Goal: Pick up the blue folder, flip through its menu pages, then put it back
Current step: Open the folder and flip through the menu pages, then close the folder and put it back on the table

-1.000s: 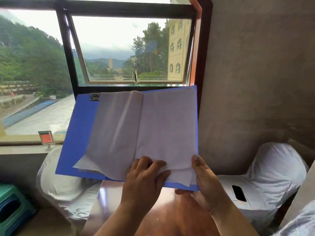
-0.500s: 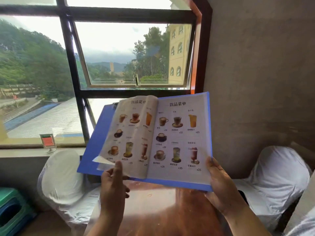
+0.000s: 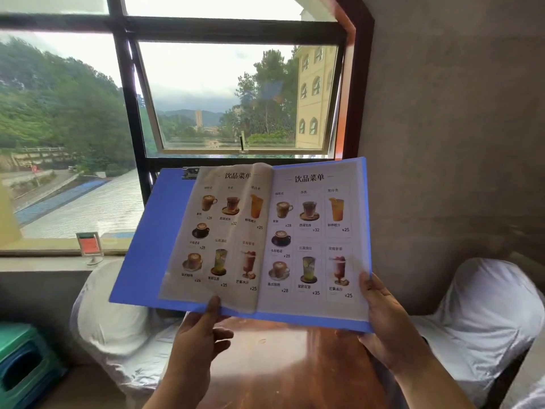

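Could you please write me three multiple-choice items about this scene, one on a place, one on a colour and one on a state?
1. Where is the small red sign stand?
A. on the window ledge
B. on the wooden table
C. on a white chair

2. What colour is the folder?
A. green
B. blue
C. red

3. What state is the folder in?
A. shut and lying on the table
B. shut under one arm
C. held open, drink menu pages showing

Answers: 1 A, it stands on the ledge under the window, left of the folder. 2 B, its cover shows blue beside the pages. 3 C, the left hand and right hand hold its lower edge above the wooden table.
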Demonstrator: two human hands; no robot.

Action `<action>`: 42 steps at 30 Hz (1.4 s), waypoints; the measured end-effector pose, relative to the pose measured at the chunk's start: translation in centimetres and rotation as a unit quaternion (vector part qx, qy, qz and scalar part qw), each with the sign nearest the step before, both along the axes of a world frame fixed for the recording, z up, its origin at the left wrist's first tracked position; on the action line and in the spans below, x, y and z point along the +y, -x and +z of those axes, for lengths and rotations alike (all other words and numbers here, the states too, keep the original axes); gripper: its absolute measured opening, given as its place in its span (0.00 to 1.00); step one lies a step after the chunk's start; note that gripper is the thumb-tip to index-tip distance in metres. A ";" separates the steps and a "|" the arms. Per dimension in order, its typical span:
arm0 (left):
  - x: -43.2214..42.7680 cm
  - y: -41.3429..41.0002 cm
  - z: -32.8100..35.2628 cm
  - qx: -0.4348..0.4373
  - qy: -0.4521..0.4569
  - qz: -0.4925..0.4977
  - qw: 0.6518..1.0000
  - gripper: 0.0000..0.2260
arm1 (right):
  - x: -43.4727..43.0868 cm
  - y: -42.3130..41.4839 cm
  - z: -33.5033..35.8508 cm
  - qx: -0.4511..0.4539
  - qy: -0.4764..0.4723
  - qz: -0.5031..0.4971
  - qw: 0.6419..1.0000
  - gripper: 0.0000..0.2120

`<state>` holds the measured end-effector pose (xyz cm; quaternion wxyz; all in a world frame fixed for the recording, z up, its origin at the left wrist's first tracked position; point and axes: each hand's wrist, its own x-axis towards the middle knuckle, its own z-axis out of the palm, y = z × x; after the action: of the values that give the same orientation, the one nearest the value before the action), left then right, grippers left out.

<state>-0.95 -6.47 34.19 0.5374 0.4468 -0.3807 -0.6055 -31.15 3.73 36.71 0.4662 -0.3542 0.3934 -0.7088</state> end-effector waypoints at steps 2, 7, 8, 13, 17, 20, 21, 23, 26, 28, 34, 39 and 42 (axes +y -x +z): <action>0.2 0.0 0.4 -0.019 0.049 0.021 0.998 0.08 | -0.1 -0.2 0.1 -0.003 0.003 0.005 1.000 0.22; 1.4 0.4 0.6 -0.162 0.208 0.055 0.963 0.07 | -0.5 -0.4 -0.3 -0.012 -0.002 0.028 1.000 0.19; 1.4 0.6 0.5 -0.210 0.229 0.055 0.949 0.10 | -0.6 -0.7 -0.4 -0.013 -0.006 0.033 0.999 0.19; 1.5 0.2 0.8 -0.377 0.376 -0.103 0.840 0.43 | -1.3 -1.5 -0.6 -0.032 -0.007 0.034 0.999 0.08; 0.7 0.8 2.0 -0.269 0.312 -0.030 0.911 0.35 | -0.9 -1.8 -0.2 -0.035 -0.006 0.061 0.997 0.19; -0.2 1.6 3.2 -0.182 0.233 -0.033 0.955 0.13 | -0.9 -1.9 0.0 -0.007 0.016 0.113 0.993 0.22; -0.3 1.6 3.4 -0.181 0.230 -0.026 0.956 0.06 | -0.8 -1.9 0.4 0.000 0.006 0.133 0.991 0.29; -0.5 1.4 3.3 -0.194 0.234 0.000 0.953 0.03 | -0.7 -2.3 1.6 0.031 -0.014 0.120 0.992 0.36; -0.6 1.4 2.8 -0.206 0.239 0.014 0.949 0.03 | -0.3 -2.5 2.4 0.064 -0.033 0.046 0.996 0.31; -0.6 1.6 2.6 -0.201 0.238 0.009 0.950 0.04 | -0.3 -2.5 2.3 0.071 -0.034 0.021 0.997 0.19; -0.5 2.2 1.7 -0.161 0.214 -0.024 0.963 0.12 | -0.2 -1.9 1.0 0.070 -0.031 -0.008 0.997 0.18; -1.2 2.2 -5.7 -0.215 0.058 -0.169 0.960 0.20 | 1.0 -0.3 -7.4 0.169 -0.138 -0.078 0.973 0.11; 1.1 1.4 -14.3 -0.335 -0.015 -0.249 0.909 0.16 | 4.4 0.0 -16.1 0.312 -0.269 -0.062 0.909 0.06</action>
<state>-2.31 -5.37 19.92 0.2033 0.5223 -0.6280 -0.5400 -31.14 8.09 20.64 0.3527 -0.3929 0.7158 -0.4570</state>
